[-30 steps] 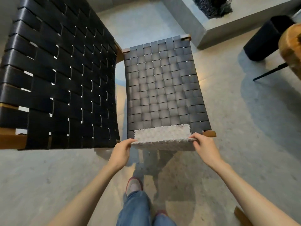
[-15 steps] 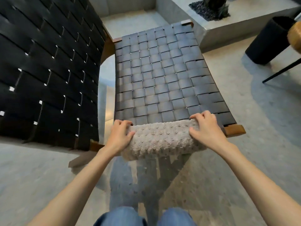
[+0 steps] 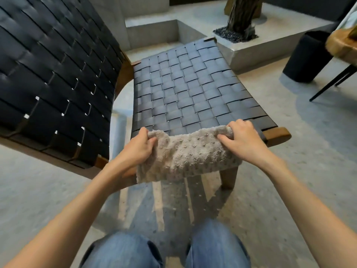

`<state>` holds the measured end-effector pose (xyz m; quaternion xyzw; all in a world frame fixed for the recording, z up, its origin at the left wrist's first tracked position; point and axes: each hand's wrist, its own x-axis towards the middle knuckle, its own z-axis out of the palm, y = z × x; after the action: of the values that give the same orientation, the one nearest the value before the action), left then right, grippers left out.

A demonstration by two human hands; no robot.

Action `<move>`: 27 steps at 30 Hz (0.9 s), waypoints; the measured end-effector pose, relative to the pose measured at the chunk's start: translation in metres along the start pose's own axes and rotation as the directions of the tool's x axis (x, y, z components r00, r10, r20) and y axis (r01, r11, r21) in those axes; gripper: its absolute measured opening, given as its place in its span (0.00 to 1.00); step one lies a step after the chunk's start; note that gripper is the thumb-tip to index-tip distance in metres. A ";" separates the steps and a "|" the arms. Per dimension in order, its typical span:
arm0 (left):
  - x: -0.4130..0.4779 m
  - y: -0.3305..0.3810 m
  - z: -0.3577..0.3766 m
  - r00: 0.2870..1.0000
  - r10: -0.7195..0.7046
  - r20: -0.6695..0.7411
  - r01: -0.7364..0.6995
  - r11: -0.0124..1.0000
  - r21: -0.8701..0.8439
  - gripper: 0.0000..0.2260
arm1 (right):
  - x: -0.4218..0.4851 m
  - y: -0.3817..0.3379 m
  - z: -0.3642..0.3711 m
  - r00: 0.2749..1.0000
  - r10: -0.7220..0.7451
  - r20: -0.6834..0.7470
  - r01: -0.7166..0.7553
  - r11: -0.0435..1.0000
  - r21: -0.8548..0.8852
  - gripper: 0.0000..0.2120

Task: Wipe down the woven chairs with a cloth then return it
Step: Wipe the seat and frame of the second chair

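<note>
A beige knobbly cloth (image 3: 188, 157) hangs over the near edge of a black woven seat (image 3: 189, 88) with a wooden frame. My left hand (image 3: 138, 147) grips the cloth's left end, fingers curled over it. At the cloth's right end my right hand (image 3: 242, 139) holds it the same way, thumb pressed into the fabric. A second, larger black woven chair (image 3: 54, 74) fills the left side, tilted toward the seat.
A concrete planter block (image 3: 257, 45) with a tree trunk (image 3: 241, 14) stands behind the seat. A black cylindrical bin (image 3: 307, 57) and a wooden table edge (image 3: 343, 47) with black metal legs are at the right. My jeans-clad knees (image 3: 168, 246) are below.
The cloth went from lying flat on the seat's near edge to being bunched in both hands and draped over the edge. The view has come closer and lower to the seat.
</note>
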<state>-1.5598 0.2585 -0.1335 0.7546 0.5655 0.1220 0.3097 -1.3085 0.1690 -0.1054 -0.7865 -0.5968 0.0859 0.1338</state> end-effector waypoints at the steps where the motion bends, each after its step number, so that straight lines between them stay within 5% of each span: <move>1: -0.005 0.008 -0.004 1.000 0.010 -0.007 -0.010 0.999 -0.053 0.10 | -0.007 0.000 -0.004 0.999 0.020 -0.037 -0.016 0.995 0.099 0.13; 6: -0.031 0.060 -0.012 0.999 0.032 -0.010 -0.033 0.915 -0.402 0.09 | -0.049 0.006 -0.023 0.953 0.253 -0.166 -0.075 0.728 0.682 0.07; 10: -0.050 0.101 0.010 0.994 0.080 0.070 -0.013 0.741 -0.671 0.05 | -0.073 0.026 -0.014 0.909 0.414 -0.051 -0.179 0.497 0.849 0.09; 13: -0.061 0.119 0.032 0.962 0.146 0.229 0.092 0.620 -0.780 0.08 | -0.091 0.031 -0.002 0.912 0.391 0.120 -0.190 0.144 0.971 0.22; 17: -0.079 0.136 0.060 0.880 0.263 0.395 0.140 0.651 -0.746 0.07 | -0.113 0.024 0.006 0.935 0.300 0.191 -0.158 -0.129 0.979 0.35; 24: -0.081 0.142 0.070 0.719 0.329 0.612 0.393 0.534 -0.749 0.35 | -0.139 0.030 0.007 0.953 0.287 0.096 -0.104 0.012 0.994 0.26; 27: -0.079 0.139 0.071 0.747 0.316 0.585 0.330 0.587 -0.739 0.36 | -0.140 0.035 0.012 0.929 0.369 0.015 -0.073 0.144 0.987 0.20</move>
<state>-1.4399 0.1386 -0.0917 0.5163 0.2994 0.0869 0.7976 -1.3184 0.0269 -0.1314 -0.6008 -0.2595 0.3730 0.6577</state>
